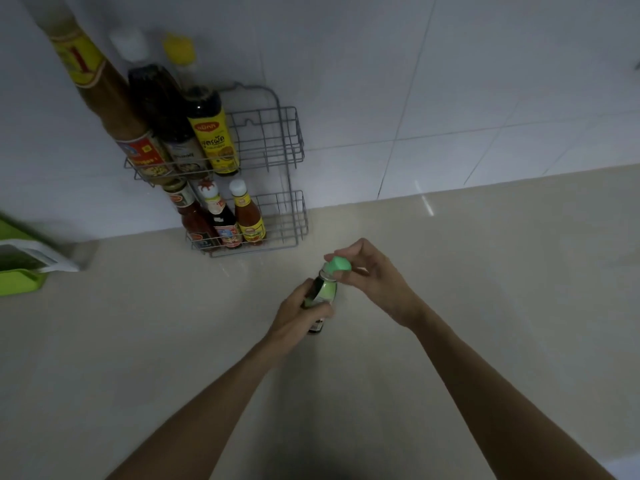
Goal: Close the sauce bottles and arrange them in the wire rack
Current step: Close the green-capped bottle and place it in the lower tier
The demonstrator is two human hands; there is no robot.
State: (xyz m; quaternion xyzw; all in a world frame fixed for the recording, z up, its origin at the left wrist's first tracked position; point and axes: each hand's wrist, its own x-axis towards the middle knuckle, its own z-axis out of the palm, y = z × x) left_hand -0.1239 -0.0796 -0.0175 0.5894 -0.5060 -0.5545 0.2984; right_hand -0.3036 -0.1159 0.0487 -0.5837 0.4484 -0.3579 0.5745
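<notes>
**Green cap at the mouth of a small glass bottle**

On the smooth, pale, faintly glossy counter (450, 306), a small dark glass bottle (320, 292) with a light green label stands upright in front of the rack. The left hand (298, 315) is wrapped around its body, fingers curled tight on the label. The right hand (372, 275) pinches a rounded, matte mint-green plastic cap (337, 265) between fingertips and thumb, right at the bottle's clear neck; whether the cap is seated I cannot tell.

Behind, against the white tiled wall (450, 81), stands a grey two-tier wire rack (287, 161) made of thin rods. Its upper tier holds three tall bottles on the left side, one with a bright yellow label (214, 143). The lower tier holds three smaller, narrow-necked sauce bottles, including an orange-red one with a white cap (247, 216). The right half of both tiers is open.

At the far left edge lies a lime-green plastic tray (17, 282), blurred.
</notes>
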